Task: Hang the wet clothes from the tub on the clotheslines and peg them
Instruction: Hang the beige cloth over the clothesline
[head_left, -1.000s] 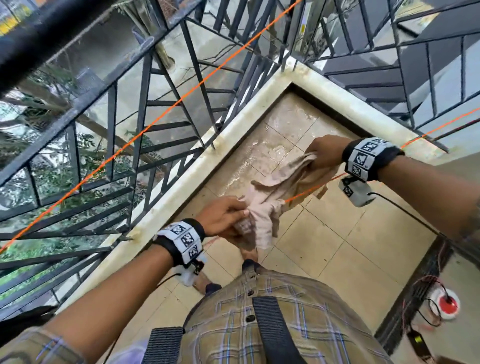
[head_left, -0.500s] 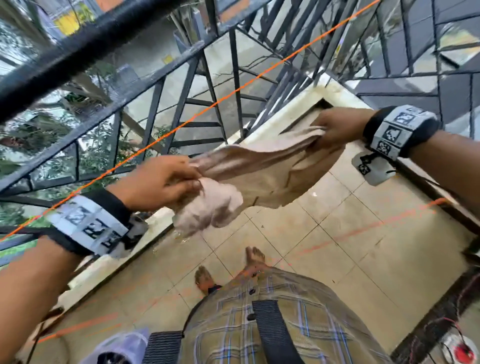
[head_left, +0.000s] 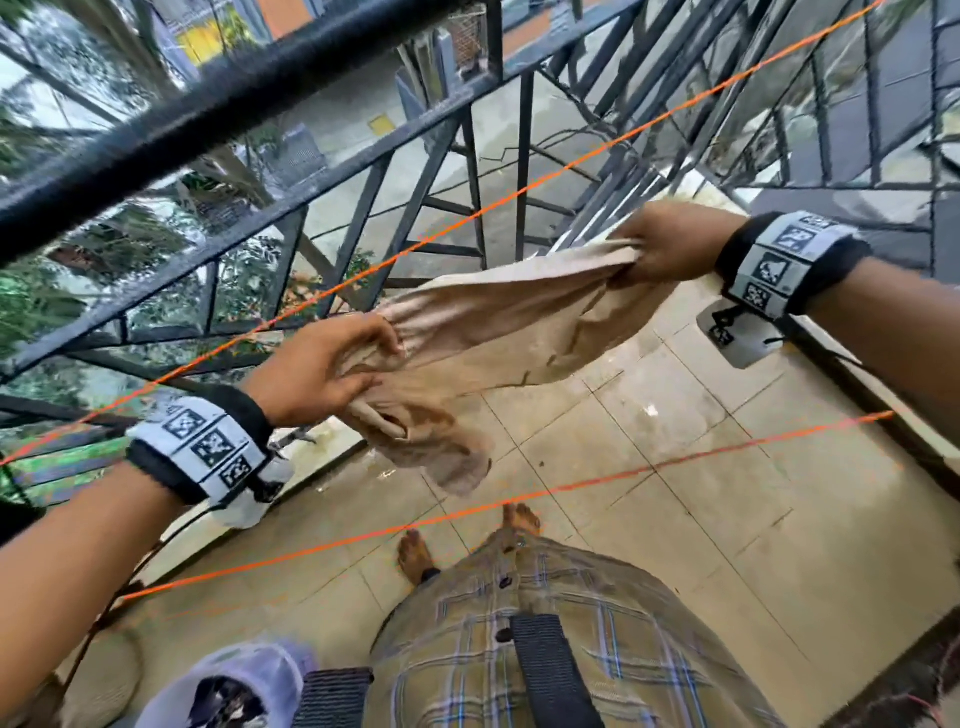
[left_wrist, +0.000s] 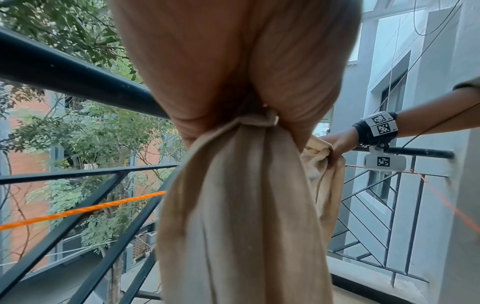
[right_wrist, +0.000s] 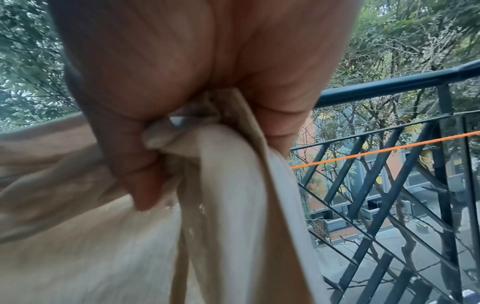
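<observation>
A wet beige garment (head_left: 509, 332) is stretched between my two hands above the balcony floor. My left hand (head_left: 332, 374) grips its bunched lower end, which droops in folds (left_wrist: 241, 205). My right hand (head_left: 660, 244) holds the other end in a fist (right_wrist: 182, 127). The cloth sits between two orange clotheslines: the far one (head_left: 519, 195) runs just beyond it along the railing, the near one (head_left: 571, 486) runs below it, closer to my body. The cloth rests on neither line. No pegs are in view.
A dark metal railing (head_left: 208, 114) with slanted bars bounds the balcony ahead and to the right. Wet tiled floor (head_left: 675, 493) lies below, with my bare feet (head_left: 415, 553) on it. A pale tub rim (head_left: 228, 680) shows at the bottom left.
Both hands have risen and spread apart, pulling the garment from a crumpled bunch into a stretched span. It now sits above the near line, close to the far line.
</observation>
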